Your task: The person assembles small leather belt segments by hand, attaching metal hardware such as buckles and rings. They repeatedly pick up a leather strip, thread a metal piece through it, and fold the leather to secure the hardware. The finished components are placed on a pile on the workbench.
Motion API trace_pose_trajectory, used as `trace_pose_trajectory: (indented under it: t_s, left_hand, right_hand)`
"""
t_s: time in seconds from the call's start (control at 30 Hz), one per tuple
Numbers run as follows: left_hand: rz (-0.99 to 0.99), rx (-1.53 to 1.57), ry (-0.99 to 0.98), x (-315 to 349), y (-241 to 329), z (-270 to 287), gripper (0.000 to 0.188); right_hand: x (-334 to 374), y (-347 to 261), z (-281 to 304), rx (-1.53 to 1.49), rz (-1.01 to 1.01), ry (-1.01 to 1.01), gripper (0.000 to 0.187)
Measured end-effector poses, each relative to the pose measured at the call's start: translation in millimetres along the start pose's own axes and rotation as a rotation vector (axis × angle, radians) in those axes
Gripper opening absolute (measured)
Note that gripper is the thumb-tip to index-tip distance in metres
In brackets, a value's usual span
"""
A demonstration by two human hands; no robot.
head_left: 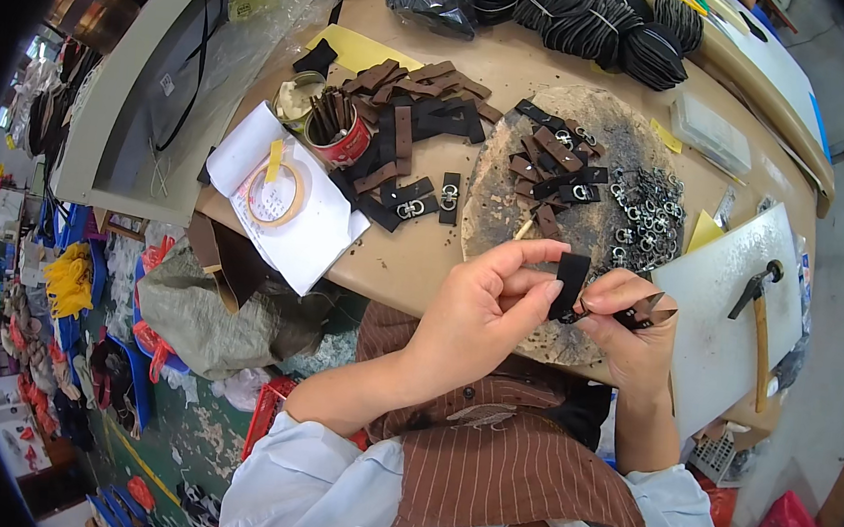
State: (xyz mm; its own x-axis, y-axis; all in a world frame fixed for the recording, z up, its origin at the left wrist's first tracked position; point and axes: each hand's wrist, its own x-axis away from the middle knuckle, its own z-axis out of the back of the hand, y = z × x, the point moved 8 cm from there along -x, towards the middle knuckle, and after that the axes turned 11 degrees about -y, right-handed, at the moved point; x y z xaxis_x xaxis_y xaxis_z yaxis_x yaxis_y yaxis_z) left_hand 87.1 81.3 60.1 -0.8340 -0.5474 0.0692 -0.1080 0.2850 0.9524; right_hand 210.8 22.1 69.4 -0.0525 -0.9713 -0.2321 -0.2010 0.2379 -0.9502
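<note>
Above the near edge of a round worn work block (489, 184), my left hand (489, 305) pinches a short black strap piece (570, 277) between thumb and fingers. My right hand (626, 337) is closed just beside it, gripping a strap piece with a brown face (647, 311). The two pieces meet between my fingertips; whether they are joined is hidden by the fingers. On the block behind my hands lie brown and black strap pieces (557, 153), some with metal rings. Loose metal buckles (650, 208) form a pile beside them.
Left of the block are more strap pieces (403, 136), a red can (342, 141) and a tape roll (269, 195) on papers. A hammer (760, 328) lies on a white board (723, 380) at right. Black cord bundles (574, 21) sit at the back.
</note>
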Motion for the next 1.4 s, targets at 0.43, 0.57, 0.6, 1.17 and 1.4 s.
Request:
trace_pose_trajectory:
  t_s: [0.43, 0.57, 0.6, 1.17, 1.4]
  left_hand:
    - [0.031, 0.048, 0.046, 9, -27, -5, 0.025]
    - [0.004, 0.018, 0.023, 14, -23, -8, 0.025]
    - [-0.018, 0.050, 0.025, 15, -25, -8, 0.025]
    - [-0.077, 0.691, 0.224, 2, -47, -7, 0.027]
    - [-0.060, 0.387, 0.089, 3, -42, 0, 0.021]
  right_hand:
    - [3, 0, -1, 0.312, 0.013, -0.035, 0.021]
    - [2, 2, -1, 0.290, -0.017, -0.067, 0.020]
    - [2, 2, -1, 0.263, -0.034, -0.069, 0.019]
    - [18, 40, 2, -0.145, -0.224, 0.144, 0.028]
    - [18, 37, 6, -0.140, -0.313, 0.133, 0.015]
